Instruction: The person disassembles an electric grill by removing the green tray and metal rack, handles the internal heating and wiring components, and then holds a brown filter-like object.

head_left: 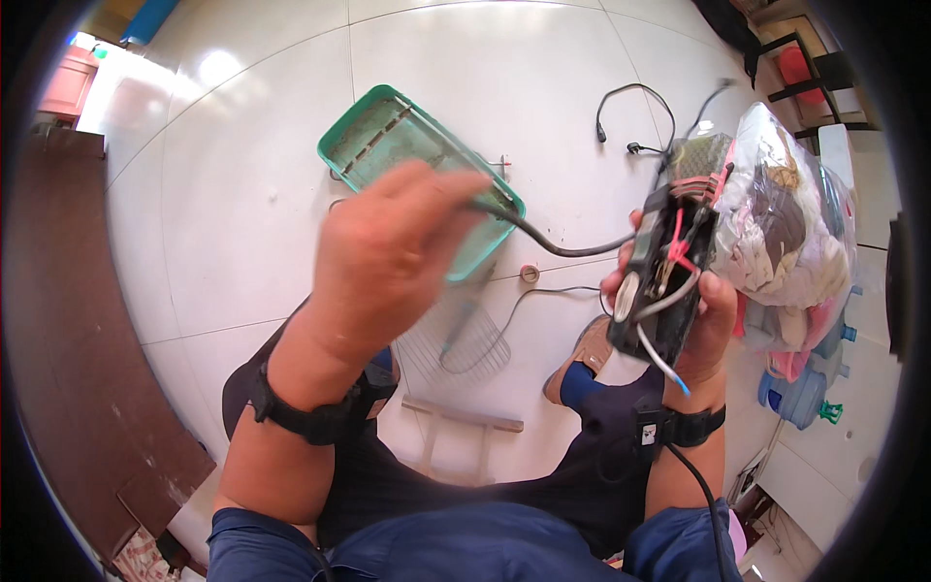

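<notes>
My left hand (388, 257), slightly blurred, is closed on a thick black cable (553, 244), fingertips pinched at its end. The cable runs right to an opened black electrical housing (662, 262), which my right hand (713, 315) grips from below and the side. Inside the housing show red wires (679, 242), tied in a knot, and a grey-white wire (661, 355) hangs out with a blue tip. Pink-red strands are wound round its far end, near a mesh-like block (700, 155). The insides are partly hidden by my fingers.
A green plastic tray (335, 145) lies on the tiled floor beyond my left hand. Near it are a black plug cord (635, 89), a tape roll (529, 274) and a wire rack (427, 354). A stuffed clear bag (776, 213) and a blue water jug (800, 396) stand at right.
</notes>
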The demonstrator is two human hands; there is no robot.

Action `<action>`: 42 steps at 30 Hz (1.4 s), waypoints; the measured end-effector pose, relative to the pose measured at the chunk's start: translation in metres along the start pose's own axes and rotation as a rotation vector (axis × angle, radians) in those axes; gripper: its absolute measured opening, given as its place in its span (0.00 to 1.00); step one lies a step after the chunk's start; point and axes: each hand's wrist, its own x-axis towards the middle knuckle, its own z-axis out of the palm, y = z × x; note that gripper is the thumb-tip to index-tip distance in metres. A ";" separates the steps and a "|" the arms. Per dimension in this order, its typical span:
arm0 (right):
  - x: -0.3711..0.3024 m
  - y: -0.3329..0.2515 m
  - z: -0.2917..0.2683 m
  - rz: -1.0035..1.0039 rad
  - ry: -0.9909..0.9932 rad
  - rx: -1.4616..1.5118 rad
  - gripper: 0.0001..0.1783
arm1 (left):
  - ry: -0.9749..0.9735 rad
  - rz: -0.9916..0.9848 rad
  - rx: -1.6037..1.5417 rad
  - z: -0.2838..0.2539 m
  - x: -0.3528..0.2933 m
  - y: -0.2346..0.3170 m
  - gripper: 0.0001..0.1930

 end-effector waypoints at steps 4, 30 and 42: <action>0.002 -0.001 0.022 0.019 0.118 -0.209 0.53 | -0.165 0.048 0.110 0.027 -0.007 0.015 0.11; 0.004 0.006 0.015 0.157 0.017 -0.063 0.45 | -0.330 -0.039 -0.070 0.047 -0.015 0.027 0.08; 0.006 -0.008 0.001 -0.051 0.049 0.101 0.45 | -0.370 -0.119 -0.029 0.048 -0.017 0.023 0.06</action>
